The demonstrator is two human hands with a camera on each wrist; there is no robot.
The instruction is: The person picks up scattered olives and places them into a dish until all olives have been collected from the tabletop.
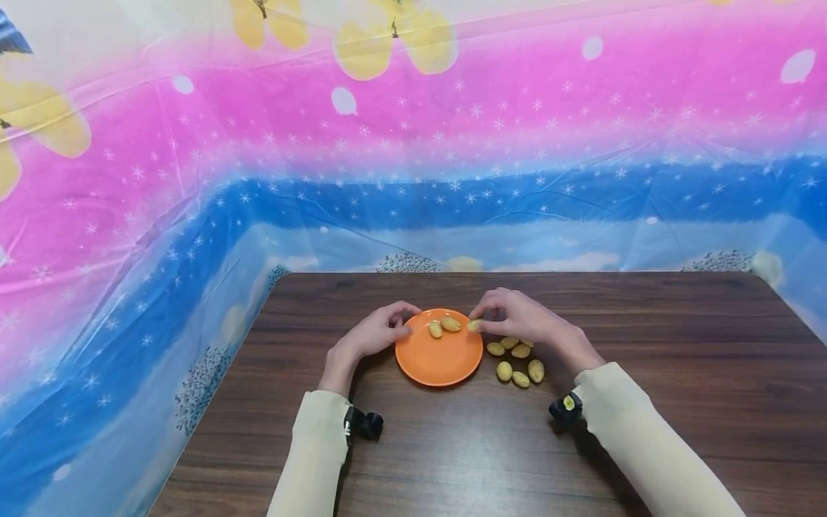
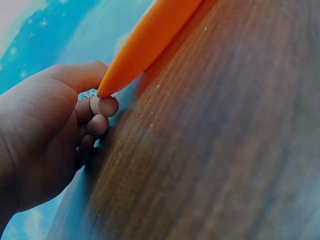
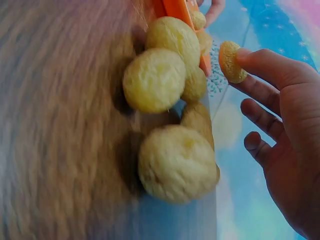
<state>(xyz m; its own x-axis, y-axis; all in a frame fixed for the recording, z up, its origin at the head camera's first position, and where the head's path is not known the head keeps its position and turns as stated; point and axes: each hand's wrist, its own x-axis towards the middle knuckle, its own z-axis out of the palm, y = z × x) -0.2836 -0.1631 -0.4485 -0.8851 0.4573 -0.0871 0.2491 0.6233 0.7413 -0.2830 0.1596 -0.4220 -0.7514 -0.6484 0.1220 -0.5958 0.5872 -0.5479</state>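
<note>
Orange plate (image 1: 439, 365), glossy, stiff, probably light and slippery, on the wood-grain table (image 1: 426, 459); my left hand (image 1: 377, 332) pinches its rim at ten o'clock. My right hand (image 1: 522, 316) holds one wrinkled yellow fruit (image 3: 231, 63) between fingertips, at the plate's two o'clock. Two more fruits (image 1: 450, 324) sit near twelve; loose ones (image 1: 520, 350) lie at three to four. Judged light, fairly firm, skin grippy; best pinched across the middle, gently, against bruising.
</note>
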